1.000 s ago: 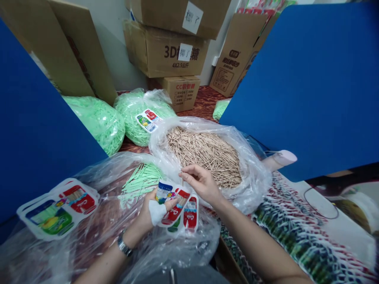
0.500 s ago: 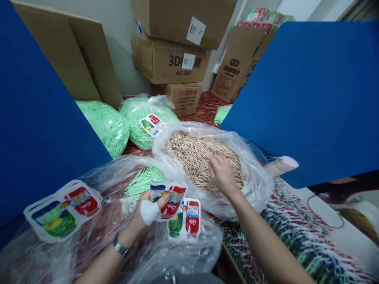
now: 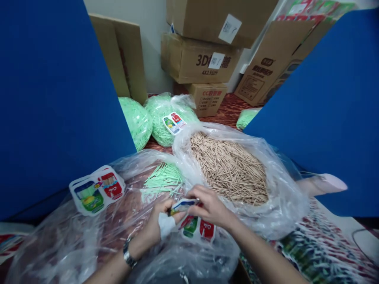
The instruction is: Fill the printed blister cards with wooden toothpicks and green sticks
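Observation:
My left hand [image 3: 161, 219], with a white wrap at the thumb and a metal watch on the wrist, holds a small printed packet [image 3: 184, 205]. The fingers of my right hand [image 3: 209, 205] close on the same packet's right side; whether they also hold sticks is hidden. Below them another red and green packet [image 3: 206, 230] lies on clear plastic. Brown sticks [image 3: 231, 167] fill an open plastic bag [image 3: 284, 197] behind my right hand. Loose green sticks [image 3: 164, 177] lie behind my left hand. More packets [image 3: 97, 189] are stacked at the left.
Tied bags of green sticks [image 3: 160, 118] stand at the back, one with a packet [image 3: 174, 122] on top. Cardboard boxes [image 3: 189, 59] are piled behind. Blue panels [image 3: 325, 118] flank both sides. A pinkish tube [image 3: 322, 184] sticks out at the right.
My right hand has moved from the brown sticks down to the packet in my left hand and closed on it. The whole view has shifted, with things now further right.

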A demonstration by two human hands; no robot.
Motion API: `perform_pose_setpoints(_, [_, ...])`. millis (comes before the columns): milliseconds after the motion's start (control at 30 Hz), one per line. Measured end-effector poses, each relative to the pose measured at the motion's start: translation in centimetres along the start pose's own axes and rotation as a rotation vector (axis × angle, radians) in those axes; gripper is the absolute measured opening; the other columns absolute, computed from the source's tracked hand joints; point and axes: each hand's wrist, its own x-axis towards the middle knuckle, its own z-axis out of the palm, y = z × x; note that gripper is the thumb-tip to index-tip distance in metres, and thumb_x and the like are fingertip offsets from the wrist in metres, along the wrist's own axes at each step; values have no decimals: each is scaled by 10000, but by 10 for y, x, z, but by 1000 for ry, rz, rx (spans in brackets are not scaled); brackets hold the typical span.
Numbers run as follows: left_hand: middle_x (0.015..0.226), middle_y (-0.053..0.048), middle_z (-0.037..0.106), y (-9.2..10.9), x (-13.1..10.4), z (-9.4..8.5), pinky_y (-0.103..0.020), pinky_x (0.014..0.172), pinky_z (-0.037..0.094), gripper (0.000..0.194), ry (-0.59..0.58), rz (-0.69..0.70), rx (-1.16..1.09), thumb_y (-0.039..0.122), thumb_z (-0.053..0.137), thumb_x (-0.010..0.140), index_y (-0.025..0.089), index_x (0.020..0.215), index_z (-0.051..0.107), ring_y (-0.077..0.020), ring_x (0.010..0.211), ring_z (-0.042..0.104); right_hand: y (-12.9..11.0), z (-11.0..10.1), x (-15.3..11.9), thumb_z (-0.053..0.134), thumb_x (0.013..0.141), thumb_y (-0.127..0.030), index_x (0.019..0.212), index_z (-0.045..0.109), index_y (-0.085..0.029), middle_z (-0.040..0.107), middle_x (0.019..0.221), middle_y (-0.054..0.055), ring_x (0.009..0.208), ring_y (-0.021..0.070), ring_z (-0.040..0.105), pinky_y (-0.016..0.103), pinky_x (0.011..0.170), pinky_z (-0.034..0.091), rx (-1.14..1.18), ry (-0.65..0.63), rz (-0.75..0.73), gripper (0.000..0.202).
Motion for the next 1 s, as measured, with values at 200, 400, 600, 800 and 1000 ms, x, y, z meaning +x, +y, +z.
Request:
perform_pose_setpoints(200, [603, 35, 452, -5, -20, -22, -211, 523, 284, 252, -104, -16, 151, 311, 589, 823, 153, 632, 545, -105, 566, 378, -17, 34, 16, 465, 938, -316, 709, 566, -180, 567, 637, 25, 612, 140, 523, 252, 593, 384, -94, -102, -198, 285])
perform_pose_setpoints(400, [566, 62, 406, -12, -26, -35, -198, 488, 250, 306, 55, -51, 106, 323, 688, 720, 173, 603, 449, -88, 531, 326, 22, 40, 68, 285, 997, -282, 1073, 569, -165, 657, 950, 52, 864, 139, 612, 240, 750, 458, -62, -220, 144, 316])
perform_pose_setpoints(600, [620, 49, 431, -15, -28, -29, -209, 527, 283, 283, 23, -39, 94, 338, 674, 762, 167, 656, 475, -96, 575, 348, 61, 86, 108, 510, 885, -285, 1011, 608, -120, 603, 1053, 176, 973, 268, 593, 331, 759, 483, -636, -363, 436, 231])
perform_pose_setpoints(800, [645, 41, 434, -26, -27, -25, -216, 552, 296, 272, 15, -69, 54, 305, 671, 768, 167, 663, 462, -105, 612, 364, 67, 99, 107, 363, 889, -87, 1051, 591, -114, 568, 1088, 184, 1034, 272, 542, 374, 792, 485, -716, -420, 372, 281])
perform_pose_setpoints(1000, [661, 39, 424, -22, -28, -25, -216, 548, 294, 268, 2, -73, 42, 329, 664, 778, 166, 693, 470, -107, 617, 368, 74, 96, 108, 377, 873, -78, 1040, 591, -92, 580, 1079, 206, 1050, 280, 539, 409, 836, 464, -685, -440, 338, 272])
